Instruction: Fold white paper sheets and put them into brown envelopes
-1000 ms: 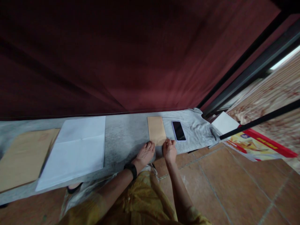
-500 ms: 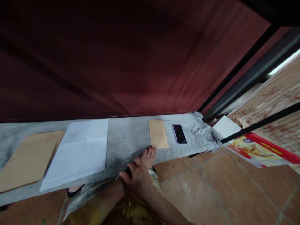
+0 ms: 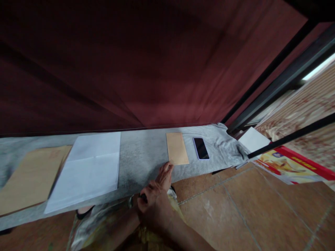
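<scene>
Small brown envelope (image 3: 178, 149), likely light, pliable, best edge-pinched, is lying at left hand (image 3: 164, 177), fingers extended, empty; right hand (image 3: 154, 197) is clasping left forearm (image 3: 125, 222).

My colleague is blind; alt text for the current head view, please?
A person's left hand, clasped at the wrist by the right hand, lies at a corner of a small brown envelope. A smartphone lies to its right; white paper and a larger brown envelope lie left, on grey cloth.

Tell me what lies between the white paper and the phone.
A small, flat brown envelope lies between them on the grey cloth, as the head view shows.
</scene>
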The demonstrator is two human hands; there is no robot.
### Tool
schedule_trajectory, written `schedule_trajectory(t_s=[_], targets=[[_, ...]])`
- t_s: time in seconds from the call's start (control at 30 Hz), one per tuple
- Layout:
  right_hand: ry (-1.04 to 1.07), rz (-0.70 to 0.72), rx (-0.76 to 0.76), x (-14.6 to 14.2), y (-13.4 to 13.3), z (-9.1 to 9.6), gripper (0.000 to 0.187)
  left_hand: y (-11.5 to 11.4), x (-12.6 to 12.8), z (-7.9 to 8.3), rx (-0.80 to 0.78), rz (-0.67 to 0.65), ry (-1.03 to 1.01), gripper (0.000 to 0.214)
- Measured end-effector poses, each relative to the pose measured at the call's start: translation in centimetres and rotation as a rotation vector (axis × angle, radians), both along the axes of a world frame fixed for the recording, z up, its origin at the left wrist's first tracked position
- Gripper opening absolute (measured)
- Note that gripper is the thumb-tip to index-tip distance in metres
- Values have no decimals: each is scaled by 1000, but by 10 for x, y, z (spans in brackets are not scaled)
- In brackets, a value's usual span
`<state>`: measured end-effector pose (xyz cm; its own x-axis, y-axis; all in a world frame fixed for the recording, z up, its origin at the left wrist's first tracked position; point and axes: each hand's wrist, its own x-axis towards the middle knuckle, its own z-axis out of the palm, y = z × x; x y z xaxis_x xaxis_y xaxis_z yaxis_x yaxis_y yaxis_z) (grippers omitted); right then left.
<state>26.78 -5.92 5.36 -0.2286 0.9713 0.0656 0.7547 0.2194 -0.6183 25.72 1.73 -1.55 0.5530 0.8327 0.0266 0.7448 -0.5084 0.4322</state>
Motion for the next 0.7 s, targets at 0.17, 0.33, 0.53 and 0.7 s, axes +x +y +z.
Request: schedule_trajectory(t_s=[0.17,0.33,0.53,0.7], targets=[[-37,16,85,-7,-10,-5,9,0,-6,-10,52,-73,-27,64],[107,-82,54,-3,-18,-6,23,9,-19,-25,74,-35,-195,56],[340,-193,76,10,-31,-2,27,36,-29,-31,-3,187,-417,49],[327,-204,70,8,-29,-1,30,54,-31,-20,-38,321,-547,46]])
